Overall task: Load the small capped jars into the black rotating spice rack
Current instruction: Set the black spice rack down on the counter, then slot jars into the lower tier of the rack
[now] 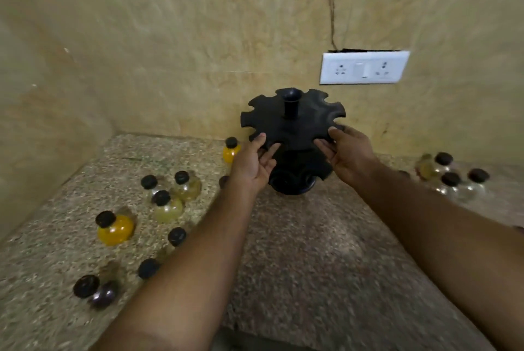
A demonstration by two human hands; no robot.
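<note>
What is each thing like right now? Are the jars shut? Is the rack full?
spice rack: upright on the counter, no jars in it.
left hand: pinches the rack's top rim.
right hand: pinches the top rim too.
jars on the left: capped, on the counter, outside the rack.
jars on the right: capped, outside the rack.
wall sockets: nothing plugged in.
</note>
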